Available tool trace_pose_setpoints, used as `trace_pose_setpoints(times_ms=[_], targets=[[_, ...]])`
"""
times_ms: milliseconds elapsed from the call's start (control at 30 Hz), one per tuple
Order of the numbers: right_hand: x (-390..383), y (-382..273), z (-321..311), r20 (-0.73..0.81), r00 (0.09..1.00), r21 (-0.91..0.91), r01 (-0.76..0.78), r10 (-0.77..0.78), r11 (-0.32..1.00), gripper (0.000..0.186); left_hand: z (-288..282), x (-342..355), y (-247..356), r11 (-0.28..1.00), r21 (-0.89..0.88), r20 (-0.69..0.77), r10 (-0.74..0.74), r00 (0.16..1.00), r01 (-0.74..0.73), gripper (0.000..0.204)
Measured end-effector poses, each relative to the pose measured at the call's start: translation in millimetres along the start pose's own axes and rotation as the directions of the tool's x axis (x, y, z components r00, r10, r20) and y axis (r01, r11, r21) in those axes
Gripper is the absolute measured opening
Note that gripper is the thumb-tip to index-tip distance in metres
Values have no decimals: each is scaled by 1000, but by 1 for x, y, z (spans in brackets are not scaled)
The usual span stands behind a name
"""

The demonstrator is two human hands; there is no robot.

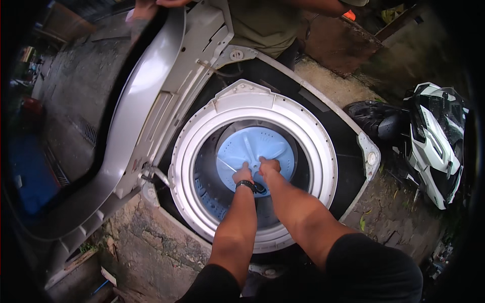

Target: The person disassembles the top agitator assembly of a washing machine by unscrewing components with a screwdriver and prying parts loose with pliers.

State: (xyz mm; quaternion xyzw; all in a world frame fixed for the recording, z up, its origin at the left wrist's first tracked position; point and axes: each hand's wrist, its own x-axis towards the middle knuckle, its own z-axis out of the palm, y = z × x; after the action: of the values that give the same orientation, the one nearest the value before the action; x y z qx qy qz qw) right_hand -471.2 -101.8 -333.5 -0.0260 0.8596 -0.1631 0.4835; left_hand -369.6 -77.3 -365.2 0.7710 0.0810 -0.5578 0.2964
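Observation:
Both my arms reach down into the open tub of a top-loading washing machine (pixel 183 151). At its bottom lies a round light-blue pulsator (pixel 230 146) with raised fins. My left hand (pixel 243 175), a dark bracelet at its wrist, is closed round what looks like a screwdriver (pixel 226 164). Its thin pale shaft points up-left, and a dark end shows below the hand. The left thumb rests near a fin. My right hand (pixel 270 166) is closed at the pulsator's centre, its fingertips curled down there; what they pinch, if anything, is hidden.
The machine's grey top cover (pixel 146 86) stands tilted up on the left, with a co-worker's hand (pixel 144 10) at its upper edge. That person's olive shirt (pixel 262 25) shows behind the machine. A white and black motorcycle (pixel 434 136) stands right. Rough concrete (pixel 151 242) lies around.

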Motion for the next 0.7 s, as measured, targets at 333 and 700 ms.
trace_pose_setpoints(times_ms=[333, 700], targets=[[-105, -40, -68, 145, 984, 47, 100, -106, 994, 37, -15, -74, 17, 994, 62, -141, 102, 985, -95, 76], [-175, -26, -124, 609, 782, 63, 119, -133, 991, 28, -81, -200, 11, 899, -87, -335, 379, 863, -429, 45]])
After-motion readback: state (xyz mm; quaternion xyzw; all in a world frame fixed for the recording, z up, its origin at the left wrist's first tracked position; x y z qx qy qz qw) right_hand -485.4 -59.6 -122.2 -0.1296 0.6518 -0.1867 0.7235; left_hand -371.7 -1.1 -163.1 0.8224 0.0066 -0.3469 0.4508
